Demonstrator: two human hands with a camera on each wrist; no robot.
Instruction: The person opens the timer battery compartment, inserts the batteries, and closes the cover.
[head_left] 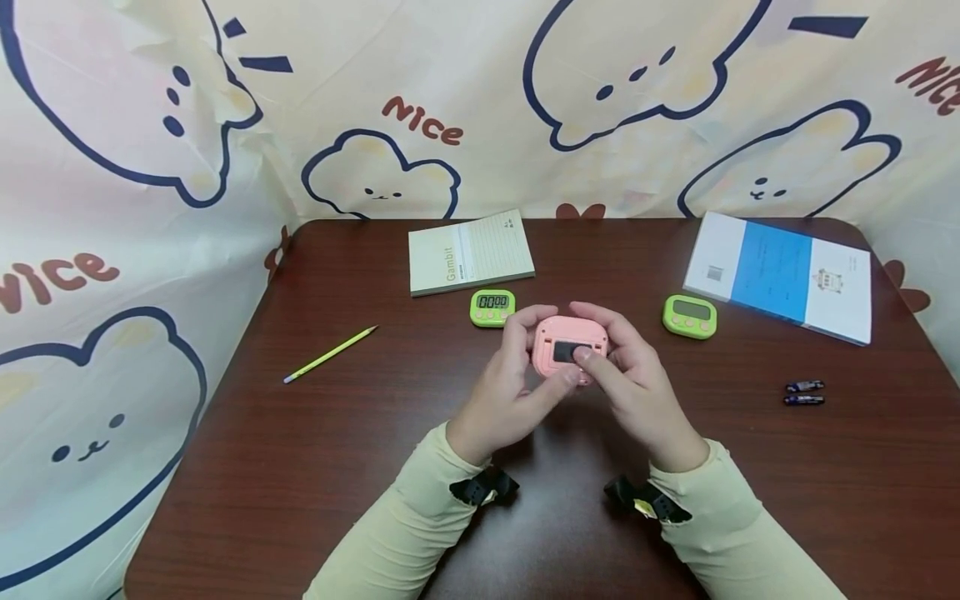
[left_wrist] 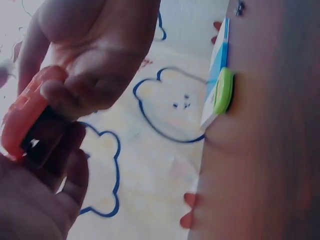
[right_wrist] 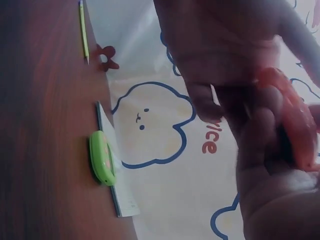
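A pink digital timer (head_left: 551, 333) is held above the table, its back turned up with a dark rectangular patch in the middle. My left hand (head_left: 504, 398) grips its left edge between curled fingers and thumb. On the other edge my right hand (head_left: 643, 393) holds it, the thumb lying on the dark patch. Both wrist views show the timer's side, a reddish case (left_wrist: 31, 112) in the left one and a reddish case (right_wrist: 295, 120) in the right one. The front face is hidden.
One green timer (head_left: 492, 308) reading zeros lies by a notebook (head_left: 472, 254). A second green timer (head_left: 690, 317), its screen blank, sits by a blue-and-white book (head_left: 780, 275). Two dark batteries (head_left: 804, 393) lie at the right; a yellow-green pencil (head_left: 330, 355) is at the left.
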